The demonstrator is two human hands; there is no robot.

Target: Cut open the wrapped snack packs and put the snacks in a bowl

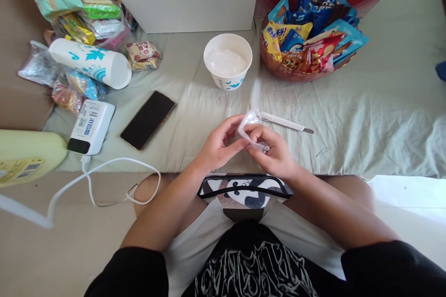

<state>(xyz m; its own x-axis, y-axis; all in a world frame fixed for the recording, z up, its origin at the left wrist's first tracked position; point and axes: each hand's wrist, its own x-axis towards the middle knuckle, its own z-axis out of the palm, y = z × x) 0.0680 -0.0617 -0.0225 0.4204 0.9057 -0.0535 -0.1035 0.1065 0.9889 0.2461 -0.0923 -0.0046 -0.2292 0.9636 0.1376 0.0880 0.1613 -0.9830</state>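
wrapper (pixel 251 126), clear and crinkled, sits pinched between both hands just in front of the white bowl (pixel 227 61). a slip could drop its contents onto the sheet (pixel 348 102), since thin film gives little purchase. left hand (pixel 219 145) and right hand (pixel 273 154) close narrowly, fingertips holding the wrapper.

Bare sheet (pixel 365 116) lies open to the right; a cup (pixel 228 61), pen (pixel 285 123), phone (pixel 147 119) and, seemingly, a charger (pixel 91 126) crowd elsewhere.
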